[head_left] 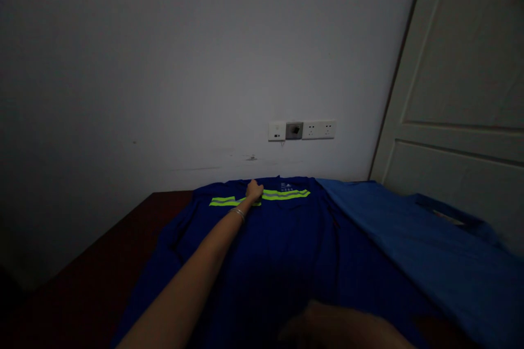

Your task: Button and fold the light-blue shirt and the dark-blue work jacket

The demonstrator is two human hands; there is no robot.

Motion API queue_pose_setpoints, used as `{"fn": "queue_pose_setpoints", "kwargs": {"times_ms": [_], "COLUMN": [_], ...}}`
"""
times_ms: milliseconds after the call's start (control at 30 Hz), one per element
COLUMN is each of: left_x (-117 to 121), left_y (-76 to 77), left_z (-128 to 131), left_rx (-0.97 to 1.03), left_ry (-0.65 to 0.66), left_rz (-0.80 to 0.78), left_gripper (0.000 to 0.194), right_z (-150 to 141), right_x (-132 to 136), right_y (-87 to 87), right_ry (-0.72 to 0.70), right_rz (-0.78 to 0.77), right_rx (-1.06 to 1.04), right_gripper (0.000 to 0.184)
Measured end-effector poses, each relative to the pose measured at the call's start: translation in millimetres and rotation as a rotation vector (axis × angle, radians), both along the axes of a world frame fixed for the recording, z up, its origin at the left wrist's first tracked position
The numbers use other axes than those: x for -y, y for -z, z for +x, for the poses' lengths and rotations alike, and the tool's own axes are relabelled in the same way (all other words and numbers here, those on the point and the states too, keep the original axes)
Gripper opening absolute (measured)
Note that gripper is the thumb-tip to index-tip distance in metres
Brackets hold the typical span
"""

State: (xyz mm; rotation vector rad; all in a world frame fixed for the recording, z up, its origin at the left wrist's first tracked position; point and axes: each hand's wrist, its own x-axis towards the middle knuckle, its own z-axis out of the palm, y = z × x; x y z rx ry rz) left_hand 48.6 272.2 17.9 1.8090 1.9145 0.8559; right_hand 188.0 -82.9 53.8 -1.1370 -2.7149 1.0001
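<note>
Right hand (317,320) was blurred at bottom centre, shirt print (286,187) too small to read, both forearms cut off below

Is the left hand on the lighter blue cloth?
No, the left hand is at the yellow-green stripes of the dark blue garment.

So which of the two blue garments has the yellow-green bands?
The darker blue garment, under your left hand; the lighter blue garment beside it shows none.

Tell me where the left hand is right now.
In the head view, the left hand is just left of centre, at the dark blue garment's upper part, beside its yellow-green stripes.
</note>
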Motion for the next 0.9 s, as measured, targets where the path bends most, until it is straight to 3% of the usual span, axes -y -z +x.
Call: {"fn": "queue_pose_setpoints", "kwargs": {"times_ms": [133, 300, 433, 533, 633, 733, 800, 900], "left_x": [12.5, 24.5, 33.5, 38.4, 45.0, 61.4, 77.9, 101.2], "left_y": [-23.0, -35.2, -43.1, -58.4, -77.9, -89.3, -86.9, -67.0], "left_z": [4.1, -8.3, -31.2, -32.4, -1.3, 58.2, 100.5, 143.0], "left_rx": [0.049, 0.155, 0.302, 0.464, 0.67, 0.871, 0.977, 1.072], "left_ry": [-0.042, -0.086, -0.139, -0.174, -0.187, -0.154, -0.104, -0.024], "left_rz": [0.052, 0.09, 0.125, 0.152, 0.158, 0.141, 0.128, 0.114], "left_gripper": [0.033, 0.032, 0.027, 0.023, 0.022, 0.024, 0.023, 0.022], "right_z": [36.7, 58.6, 55.6, 54.3, 60.0, 68.8, 73.8, 79.8], "right_x": [-44.3, -101.1, -128.9, -142.6, -159.6, -180.5, -193.3, -206.7], "right_y": [2.2, 26.8, 39.2, 42.5, 44.0, 46.2, 48.4, 51.6], "right_ry": [0.302, 0.432, 0.471, 0.492, 0.533, 0.639, 0.715, 0.772], "right_rz": [-0.104, -0.134, -0.046, 0.056, 0.237, 0.403, 0.439, 0.438], "right_rx": [-0.11, -0.309, -0.363, -0.328, -0.189, -0.057, -0.013, 0.011], "right_gripper": [0.036, 0.036, 0.033, 0.036, 0.036, 0.032, 0.032, 0.031]}}
